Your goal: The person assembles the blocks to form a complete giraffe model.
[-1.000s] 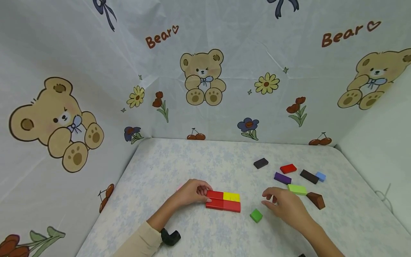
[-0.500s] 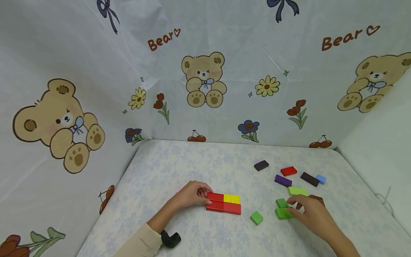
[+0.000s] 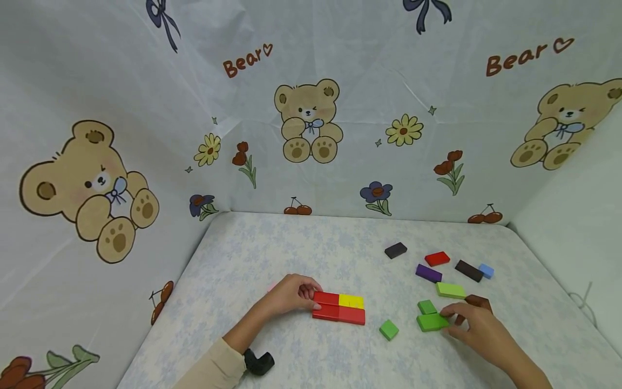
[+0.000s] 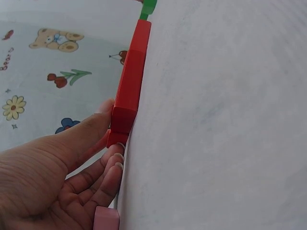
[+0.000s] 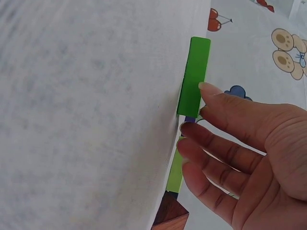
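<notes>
My left hand (image 3: 291, 293) is at the left end of a flat block group, thumb and fingers curled about the end of the red blocks (image 3: 325, 312). In the left wrist view its thumb touches a red block (image 4: 129, 81). A yellow block (image 3: 351, 301) lies behind the right red one. My right hand (image 3: 478, 327) pinches the right end of a long green block (image 3: 431, 323), its thumb on the block's edge in the right wrist view. A small green block (image 3: 426, 307) lies just behind that. Another small green block (image 3: 389, 329) lies between the hands.
Loose blocks lie at the right: light green (image 3: 451, 290), brown (image 3: 478, 301), purple (image 3: 428, 273), red (image 3: 437, 259), black (image 3: 469, 270) and blue (image 3: 486, 270). Another black block (image 3: 396, 250) is farther back. A pink block (image 4: 106, 218) is beside the left hand.
The right hand has moved to the right, uncovering the long green block and the small one behind it, and now sits at the long block's right end. The left hand stays put.
</notes>
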### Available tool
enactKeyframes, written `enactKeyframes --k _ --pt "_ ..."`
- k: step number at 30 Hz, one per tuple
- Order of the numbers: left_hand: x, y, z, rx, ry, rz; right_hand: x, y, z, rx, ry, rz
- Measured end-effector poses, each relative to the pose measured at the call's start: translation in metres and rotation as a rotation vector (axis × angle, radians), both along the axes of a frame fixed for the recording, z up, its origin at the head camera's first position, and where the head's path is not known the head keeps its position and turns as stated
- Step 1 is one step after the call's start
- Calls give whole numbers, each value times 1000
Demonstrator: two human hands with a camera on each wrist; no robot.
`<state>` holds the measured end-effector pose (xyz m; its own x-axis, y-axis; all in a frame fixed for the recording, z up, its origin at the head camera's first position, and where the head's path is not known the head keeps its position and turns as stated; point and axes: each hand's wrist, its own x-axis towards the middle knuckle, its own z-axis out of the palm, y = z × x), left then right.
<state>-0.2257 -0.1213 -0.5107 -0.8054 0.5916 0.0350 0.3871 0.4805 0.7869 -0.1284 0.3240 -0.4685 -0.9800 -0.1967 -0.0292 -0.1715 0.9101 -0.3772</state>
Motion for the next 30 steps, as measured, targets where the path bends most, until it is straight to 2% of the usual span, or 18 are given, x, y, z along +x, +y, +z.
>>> enactKeyframes --k 11,19,24,30 --pt "0 0 1 -2 -2 2 -3 -2 0 1 -45 1" --pt "1 0 2 2 0 4 -2 -4 -1 -37 -58 -9" --pt "0 0 2 -12 -1 9 2 -3 -2 -117 -95 73" --pt "1 0 3 -17 -9 7 7 -5 -3 -250 -232 181"
